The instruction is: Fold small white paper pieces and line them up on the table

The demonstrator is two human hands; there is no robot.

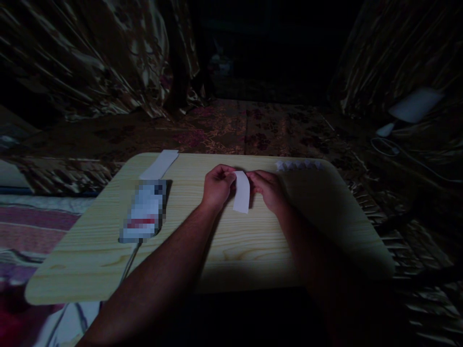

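Note:
A white paper strip (241, 193) is held upright over the middle of the wooden table, its lower end hanging toward me and slightly curved. My left hand (219, 185) pinches its upper left edge between thumb and fingers. At its upper right edge, my right hand (266, 187) is closed with the fingertips against the paper. Farther right, a row of several small folded white paper pieces (298, 165) lies along the back edge. More white paper strips (159, 164) rest at the back left corner.
On the left of the wooden table (253, 250) lies a blurred-out phone-like object (144, 212) with a cable (130, 260) running toward me. A white lamp-like object (415, 105) with a cord stands beyond the table at right. Patterned curtains (144, 58) hang behind.

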